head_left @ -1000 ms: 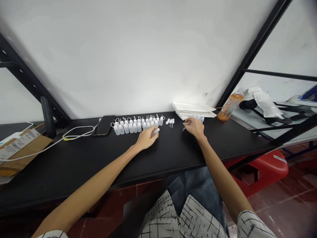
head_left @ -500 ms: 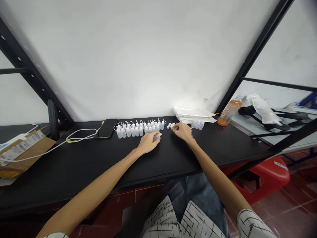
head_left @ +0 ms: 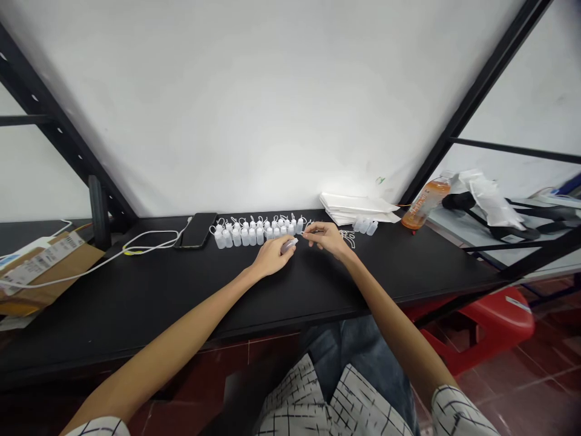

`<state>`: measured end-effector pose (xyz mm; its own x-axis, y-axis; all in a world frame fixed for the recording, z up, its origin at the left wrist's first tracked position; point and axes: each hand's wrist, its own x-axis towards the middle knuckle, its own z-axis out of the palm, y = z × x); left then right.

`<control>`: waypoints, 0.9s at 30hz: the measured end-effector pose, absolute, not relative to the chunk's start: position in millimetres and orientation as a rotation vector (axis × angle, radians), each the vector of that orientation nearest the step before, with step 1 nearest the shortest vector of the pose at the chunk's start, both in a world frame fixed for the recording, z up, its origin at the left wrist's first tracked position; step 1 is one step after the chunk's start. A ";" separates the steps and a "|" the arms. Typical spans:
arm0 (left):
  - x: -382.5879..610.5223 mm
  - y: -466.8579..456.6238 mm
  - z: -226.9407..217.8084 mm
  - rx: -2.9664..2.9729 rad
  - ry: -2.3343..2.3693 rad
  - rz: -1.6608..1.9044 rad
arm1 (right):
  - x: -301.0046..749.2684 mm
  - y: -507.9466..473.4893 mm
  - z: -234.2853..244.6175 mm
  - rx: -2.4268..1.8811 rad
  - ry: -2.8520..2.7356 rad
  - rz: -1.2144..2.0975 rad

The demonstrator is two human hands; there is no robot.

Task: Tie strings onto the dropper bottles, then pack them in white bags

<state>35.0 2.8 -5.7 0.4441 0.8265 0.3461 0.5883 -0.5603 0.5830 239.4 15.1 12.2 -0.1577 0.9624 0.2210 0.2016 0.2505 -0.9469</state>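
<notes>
My left hand point(head_left: 269, 258) is wrapped round a small translucent squeeze bottle point(head_left: 287, 246), tilted with its white top pointing right. Just right of that top, my right hand point(head_left: 327, 240) pinches a tiny white piece, seemingly a bottle tip, mostly hidden by the fingers. The two hands are a short gap apart. Behind my left hand, several matching squeeze bottles point(head_left: 245, 237) with white tops and looped cap straps stand in close rows. White looped cap straps point(head_left: 349, 237) lie to the right of my right hand. Several bottles without caps point(head_left: 365, 226) lean or lie beyond them.
A stack of white sheets point(head_left: 356, 208) lies against the wall. An orange drink bottle point(head_left: 426, 203) leans at the right rack post. At left are a black phone point(head_left: 198, 231), a white cable point(head_left: 154, 233) and a brown parcel point(head_left: 49, 263). A red stool point(head_left: 497, 321) stands below.
My right hand has moved left from the small white pieces on the table toward the held bottle, with a tiny white piece at its fingertips. My left hand keeps its hold.
</notes>
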 end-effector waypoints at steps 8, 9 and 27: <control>34.3 3.7 -4.8 2.340 1.162 0.872 | 226.7 6.5 12.4 -1.025 -1.660 1.098; 34.6 3.1 -4.6 2.339 1.179 0.865 | 227.1 6.4 12.1 -1.032 -1.663 1.093; 34.5 -0.7 -3.9 2.205 1.062 0.879 | 232.7 4.0 14.1 -1.065 -1.686 1.139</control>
<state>34.5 -0.7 -3.9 0.4777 0.8174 0.3218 0.4691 -0.5471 0.6933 232.7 4.0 14.1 -0.3055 0.9376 0.1663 0.1956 0.2328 -0.9527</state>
